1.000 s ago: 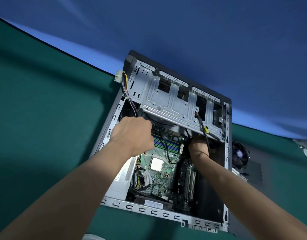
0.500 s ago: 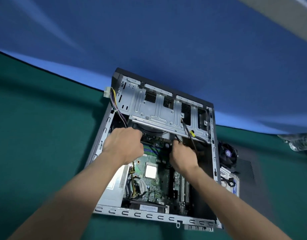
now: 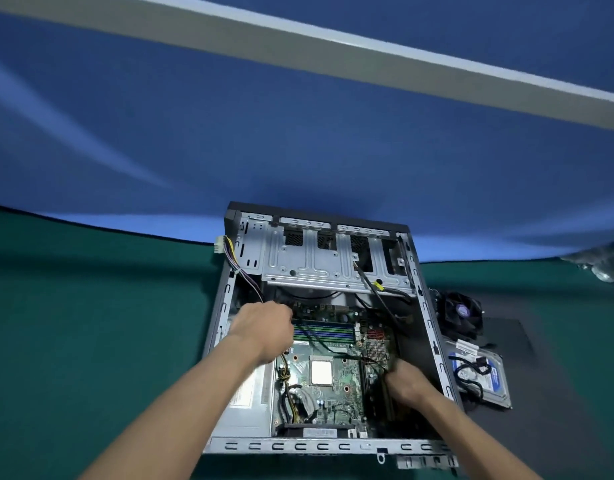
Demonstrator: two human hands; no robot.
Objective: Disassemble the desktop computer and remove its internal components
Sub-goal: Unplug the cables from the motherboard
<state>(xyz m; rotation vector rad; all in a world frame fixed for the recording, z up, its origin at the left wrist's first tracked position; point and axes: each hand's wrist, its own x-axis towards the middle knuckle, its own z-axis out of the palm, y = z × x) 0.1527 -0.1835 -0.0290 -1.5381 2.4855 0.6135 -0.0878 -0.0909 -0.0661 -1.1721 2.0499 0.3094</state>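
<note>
The open desktop case (image 3: 319,446) lies on its side on the green table (image 3: 91,323). Inside it are the green motherboard (image 3: 336,400) with a bare CPU (image 3: 321,372), and the metal drive cage (image 3: 319,261) at the far end. My left hand (image 3: 264,329) is curled at the board's far left corner, where the coloured wire bundle (image 3: 236,261) runs under it; what it grips is hidden. My right hand (image 3: 407,381) is curled down at the board's right side by the expansion slots. A thin black cable (image 3: 371,292) from the cage leads to its fingers.
A silver power supply (image 3: 243,400) fills the case's near left. Right of the case, a cooler fan (image 3: 461,313) and a hard drive (image 3: 485,379) with a black cable lie on a dark panel (image 3: 540,393). A blue backdrop (image 3: 298,150) rises behind the table.
My right hand came out from under the drive cage and moved nearer, to the expansion slots. My left hand stayed at the board's far left corner. The camera tilted up.
</note>
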